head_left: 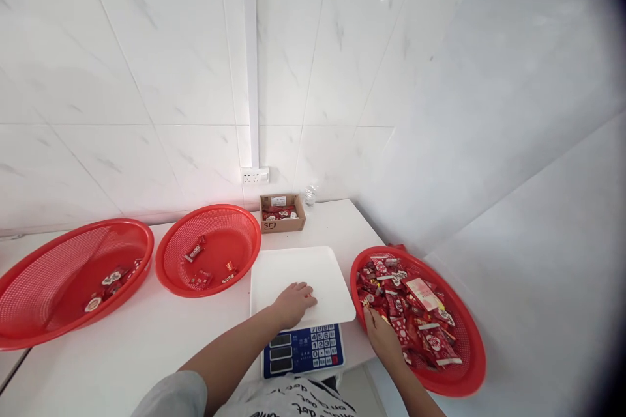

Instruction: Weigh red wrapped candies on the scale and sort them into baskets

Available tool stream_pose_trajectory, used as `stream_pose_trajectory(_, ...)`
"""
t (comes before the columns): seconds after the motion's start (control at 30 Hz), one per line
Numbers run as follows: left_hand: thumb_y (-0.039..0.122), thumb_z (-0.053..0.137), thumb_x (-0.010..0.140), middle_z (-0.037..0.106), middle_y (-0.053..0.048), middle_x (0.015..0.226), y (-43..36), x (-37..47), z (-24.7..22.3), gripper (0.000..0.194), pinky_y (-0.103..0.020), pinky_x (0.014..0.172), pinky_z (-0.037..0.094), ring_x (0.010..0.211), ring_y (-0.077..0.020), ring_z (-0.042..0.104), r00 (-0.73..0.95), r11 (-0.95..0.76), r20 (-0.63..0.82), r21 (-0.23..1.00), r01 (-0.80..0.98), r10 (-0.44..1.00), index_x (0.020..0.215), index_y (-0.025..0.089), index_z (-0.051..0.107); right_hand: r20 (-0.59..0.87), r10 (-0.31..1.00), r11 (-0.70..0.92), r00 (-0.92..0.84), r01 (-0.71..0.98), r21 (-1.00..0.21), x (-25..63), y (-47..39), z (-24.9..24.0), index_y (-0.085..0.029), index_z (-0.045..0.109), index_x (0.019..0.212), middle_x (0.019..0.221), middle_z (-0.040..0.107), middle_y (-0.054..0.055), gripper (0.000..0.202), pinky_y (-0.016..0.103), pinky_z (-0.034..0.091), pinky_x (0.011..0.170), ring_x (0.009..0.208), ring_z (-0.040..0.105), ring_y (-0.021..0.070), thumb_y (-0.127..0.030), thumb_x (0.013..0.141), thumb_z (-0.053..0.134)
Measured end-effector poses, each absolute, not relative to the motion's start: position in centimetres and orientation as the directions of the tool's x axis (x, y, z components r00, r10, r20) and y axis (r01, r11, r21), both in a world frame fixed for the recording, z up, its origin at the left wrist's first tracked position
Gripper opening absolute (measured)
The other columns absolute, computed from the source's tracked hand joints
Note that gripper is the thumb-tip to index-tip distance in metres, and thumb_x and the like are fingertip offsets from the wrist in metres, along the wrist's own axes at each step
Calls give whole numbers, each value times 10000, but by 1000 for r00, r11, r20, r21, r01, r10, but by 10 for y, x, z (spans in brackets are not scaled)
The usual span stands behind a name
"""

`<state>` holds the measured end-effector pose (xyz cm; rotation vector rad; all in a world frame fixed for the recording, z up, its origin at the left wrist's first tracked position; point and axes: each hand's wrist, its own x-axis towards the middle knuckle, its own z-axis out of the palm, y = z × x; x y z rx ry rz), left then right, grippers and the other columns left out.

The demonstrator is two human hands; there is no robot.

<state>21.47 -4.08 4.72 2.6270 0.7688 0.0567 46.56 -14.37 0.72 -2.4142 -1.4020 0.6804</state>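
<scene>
My left hand (294,305) lies over the white pan (320,267) of a weighing scale, fingers stretched forward and nearly flat on it. Below the pan shows the scale's blue keypad panel (303,350) with dark displays. My right hand (382,333) is at the left side of a red plastic basket (472,371), its fingers bent together at the near packets. What they grip, if anything, is hidden. Many small red wrapped packets (437,342) fill that basket, with a pale pink and yellow one (423,293) on top.
Two more red baskets, a round one (169,247) and a larger one (29,280), stand to the left with a few packets inside. Behind the scale are a small cardboard box (282,225) of red packets and a clear plastic bottle (310,195). A tiled wall (195,78) bounds the table.
</scene>
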Motion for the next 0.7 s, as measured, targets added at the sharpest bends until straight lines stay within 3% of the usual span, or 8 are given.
stream_pose_trajectory(0.23,85,455,778,628,-45,982,-40,207,46,285,-301,828,432,970,-187,548,756,-677,-52,409,612,652,946,241,625,-279,862,-507,424,740,-442,468,-144,5,-157,595,1098,1161,622,133,520,302,426,823,1027,593,238,-429,891,204)
stream_pose_trajectory(0.47,221,289,916,630,-45,956,-9,146,66,312,-273,791,436,888,-160,579,404,-369,28,470,802,914,999,220,590,-267,871,-490,411,755,-436,469,-143,2,-153,592,1116,1191,604,139,489,305,433,834,1034,594,236,-398,877,243)
stream_pose_trajectory(0.7,296,294,903,645,-73,993,26,60,75,308,-312,729,442,897,-210,599,118,-84,-43,473,877,992,1036,222,562,-264,878,-478,399,758,-444,474,-143,-6,-142,609,1058,1137,630,150,520,321,442,842,1017,602,243,-418,878,207)
